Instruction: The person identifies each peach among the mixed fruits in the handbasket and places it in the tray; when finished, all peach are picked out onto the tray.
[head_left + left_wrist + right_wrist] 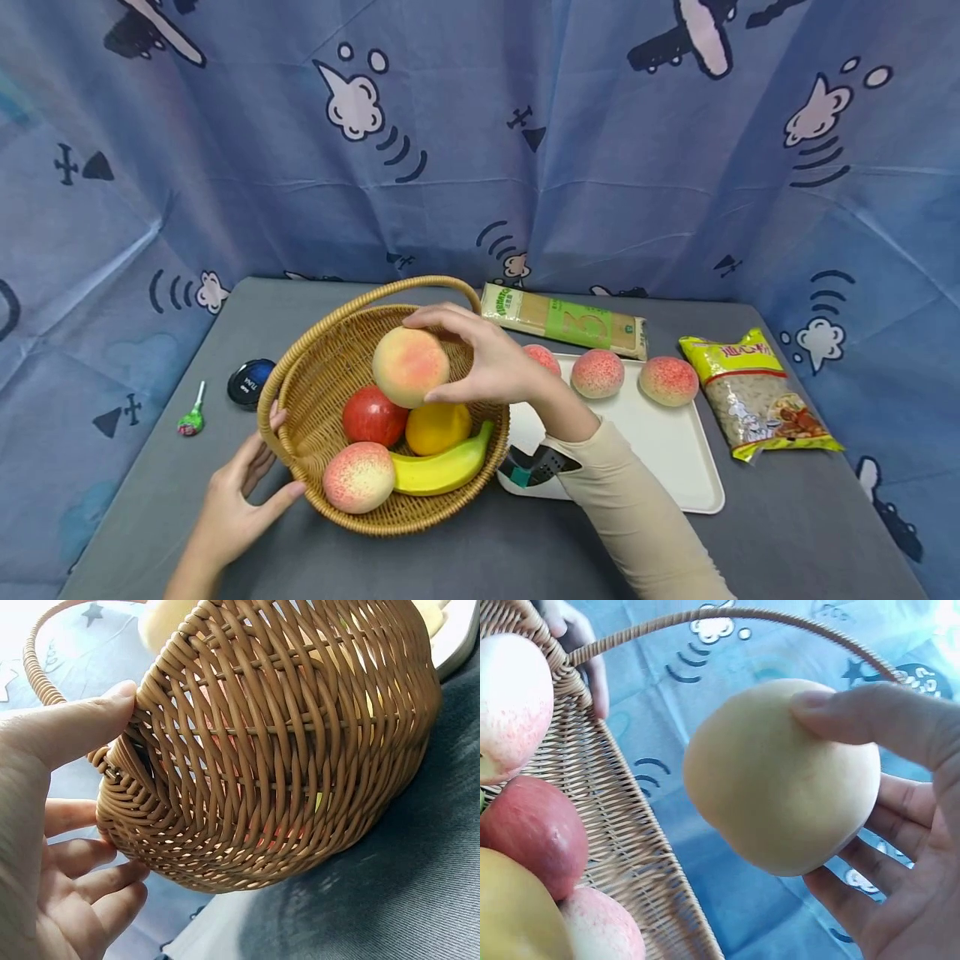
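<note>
A woven wicker basket [315, 379] [300, 750] [622, 840] with a hoop handle stands on the grey table. It holds a red apple [372, 416] [529, 832], a yellow fruit [437, 427], a banana [442, 471] and a peach [358, 477]. My right hand [480, 354] [900, 825] grips another peach [410, 365] [780, 776] above the basket's inside. My left hand [243, 483] [52, 825] rests against the basket's near-left wall, thumb on the rim, fingers straight.
A white tray [675, 458] to the right carries three peaches [597, 372]. Behind it lies a noodle packet [564, 319], and a snack bag [757, 396] lies at the right. A dark round tin [249, 382] and a lollipop [192, 417] sit left of the basket.
</note>
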The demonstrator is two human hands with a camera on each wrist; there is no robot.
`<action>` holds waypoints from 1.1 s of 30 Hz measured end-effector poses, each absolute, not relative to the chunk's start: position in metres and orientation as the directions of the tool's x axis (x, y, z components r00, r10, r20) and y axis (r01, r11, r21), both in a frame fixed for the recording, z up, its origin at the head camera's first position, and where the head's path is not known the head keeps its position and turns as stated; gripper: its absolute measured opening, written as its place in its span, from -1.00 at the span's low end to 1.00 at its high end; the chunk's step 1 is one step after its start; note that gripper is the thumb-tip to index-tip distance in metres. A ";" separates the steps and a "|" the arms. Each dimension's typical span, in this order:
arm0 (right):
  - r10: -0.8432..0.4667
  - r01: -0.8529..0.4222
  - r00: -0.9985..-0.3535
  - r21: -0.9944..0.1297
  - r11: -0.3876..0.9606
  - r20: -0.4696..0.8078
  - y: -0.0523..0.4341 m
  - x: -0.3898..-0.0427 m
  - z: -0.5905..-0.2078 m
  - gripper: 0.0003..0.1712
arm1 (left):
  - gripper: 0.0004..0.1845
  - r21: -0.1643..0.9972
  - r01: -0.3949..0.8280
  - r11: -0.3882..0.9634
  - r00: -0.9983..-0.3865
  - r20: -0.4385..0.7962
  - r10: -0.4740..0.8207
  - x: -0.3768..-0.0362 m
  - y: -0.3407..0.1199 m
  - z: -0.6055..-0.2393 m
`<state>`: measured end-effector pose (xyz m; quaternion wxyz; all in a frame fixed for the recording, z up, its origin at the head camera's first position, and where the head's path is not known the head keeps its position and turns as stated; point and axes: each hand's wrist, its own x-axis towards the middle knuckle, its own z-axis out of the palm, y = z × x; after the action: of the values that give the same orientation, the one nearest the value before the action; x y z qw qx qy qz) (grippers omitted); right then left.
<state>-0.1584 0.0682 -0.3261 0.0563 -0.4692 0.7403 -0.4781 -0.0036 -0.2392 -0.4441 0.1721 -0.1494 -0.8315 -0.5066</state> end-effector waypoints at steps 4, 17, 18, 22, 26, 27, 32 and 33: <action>-0.708 -0.630 -0.571 -0.774 0.054 0.416 0.091 -0.148 -0.326 -0.13 | -0.07 0.794 0.412 0.446 -0.901 0.427 0.071 -0.004 -0.240 -0.445; -0.540 -0.589 -0.690 -0.808 0.031 0.482 0.169 -0.121 -0.332 -0.05 | -0.08 0.809 0.389 0.440 -0.913 0.403 0.065 -0.003 -0.240 -0.443; -0.524 -0.595 -0.693 -0.803 0.028 0.495 0.175 -0.119 -0.334 -0.04 | -0.08 0.808 0.391 0.442 -0.912 0.405 0.065 -0.003 -0.240 -0.443; -0.470 -0.587 -0.724 -0.809 0.036 0.504 0.194 -0.114 -0.346 -0.03 | -0.07 0.806 0.392 0.444 -0.911 0.409 0.063 -0.003 -0.240 -0.443; -0.437 -0.562 -0.762 -0.823 0.079 0.478 0.211 -0.108 -0.367 -0.04 | -0.07 0.801 0.401 0.444 -0.906 0.418 0.063 -0.004 -0.240 -0.444; -0.433 -0.545 -0.777 -0.833 0.101 0.456 0.214 -0.106 -0.374 -0.04 | -0.07 0.800 0.404 0.444 -0.904 0.422 0.064 -0.004 -0.240 -0.444; -0.426 -0.466 -0.834 -0.860 0.207 0.350 0.224 -0.097 -0.409 -0.06 | -0.07 0.801 0.405 0.441 -0.904 0.422 0.065 -0.003 -0.240 -0.443; -0.424 -0.452 -0.843 -0.864 0.222 0.332 0.225 -0.095 -0.415 -0.07 | -0.07 0.800 0.407 0.442 -0.904 0.423 0.066 -0.003 -0.239 -0.443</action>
<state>-0.0946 0.2247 -0.4154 -0.0128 -0.2800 0.7817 -0.5571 -0.0033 -0.2393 -0.4433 0.1672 -0.1421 -0.8324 -0.5089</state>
